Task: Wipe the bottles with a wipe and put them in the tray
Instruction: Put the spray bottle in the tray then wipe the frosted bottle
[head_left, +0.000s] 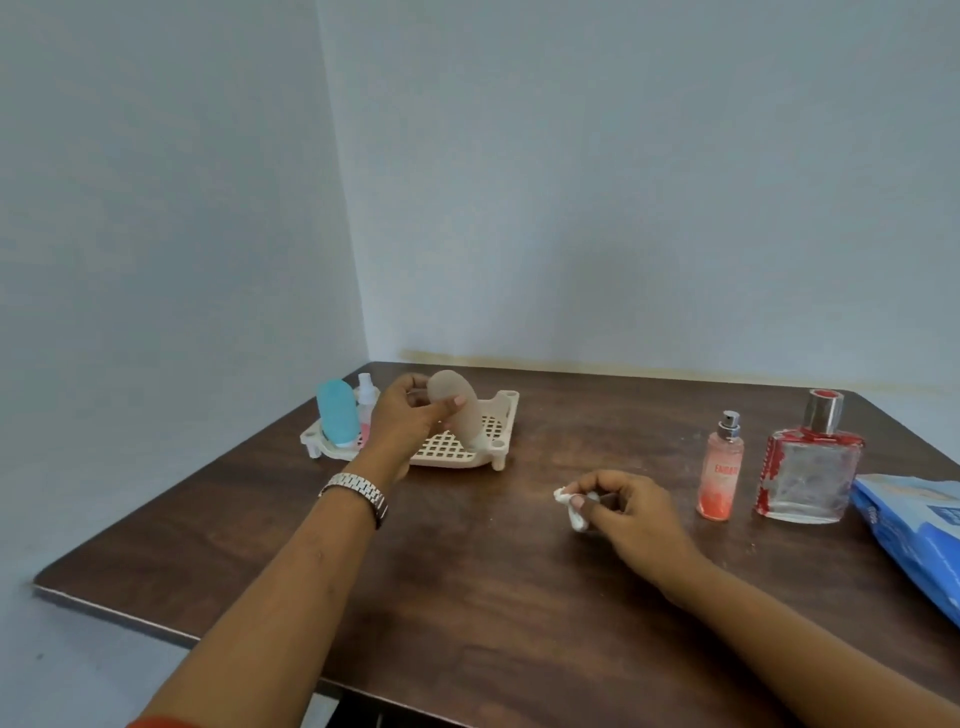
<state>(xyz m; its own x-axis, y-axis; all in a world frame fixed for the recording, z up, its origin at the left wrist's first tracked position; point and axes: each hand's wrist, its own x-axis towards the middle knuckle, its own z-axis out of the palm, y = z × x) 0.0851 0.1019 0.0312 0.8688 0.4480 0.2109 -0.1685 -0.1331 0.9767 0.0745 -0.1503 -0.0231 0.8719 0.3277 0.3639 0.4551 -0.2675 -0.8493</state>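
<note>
Bottle (467, 423), beige, rounded, white cap down, in left hand (405, 421).

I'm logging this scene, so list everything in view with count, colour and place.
Wooden table: 1, dark brown, under everything.
Plastic lattice tray: 1, cream, table's far left.
Rounded squeeze bottle: 1, teal, standing in tray.
Small spray bottle: 1, clear with pink liquid, in tray beside it.
Oval squeeze bottle: 1, beige, tilted cap-down over tray.
Slim spray bottle: 1, pink, on table's right.
Square glass perfume bottle: 1, clear and red, right of it.
Wipes pack: 1, blue, table's right edge.
Crumpled wipe: 1, white, pinched above table's middle.
Metal wristwatch: 1, silver, left wrist.
Left hand: 1, grips oval squeeze bottle.
Right hand: 1, pinches crumpled wipe.
</note>
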